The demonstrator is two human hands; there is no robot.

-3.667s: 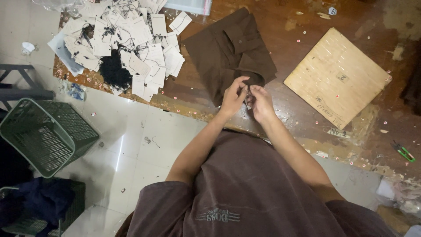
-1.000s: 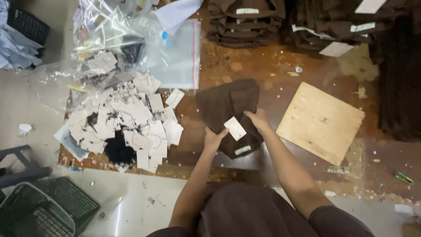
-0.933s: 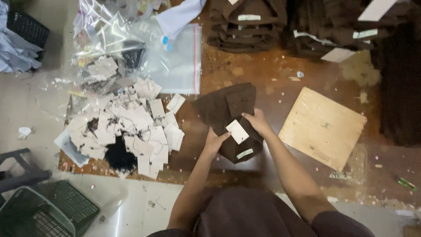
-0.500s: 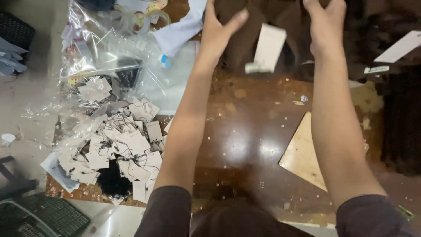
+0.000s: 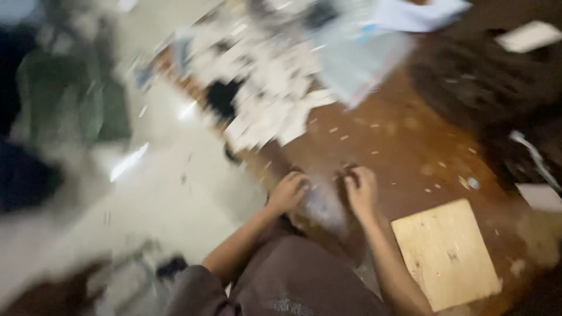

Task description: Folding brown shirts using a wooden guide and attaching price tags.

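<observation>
The head view is heavily motion-blurred. My left hand [image 5: 288, 192] and my right hand [image 5: 361, 190] rest low on the brown wooden floor [image 5: 404, 158], close in front of my knees, fingers curled. A pale, shiny patch [image 5: 322, 206] lies between them and touches both; it may be thin clear plastic, but the blur hides what it is and whether either hand grips it. A stack of dark brown folded garments [image 5: 486, 76] sits far off at the upper right, out of reach of both hands.
A light wooden board [image 5: 446, 253] lies right of my right forearm. A heap of white paper cards [image 5: 263, 88] and a clear plastic bag [image 5: 357, 58] lie ahead. A green basket [image 5: 76, 99] stands on pale tiles at the left.
My arms were stretched up to the garment stack with a brown garment and its white card; now both hands are back down near my knees, without the garment. The view has swung left.
</observation>
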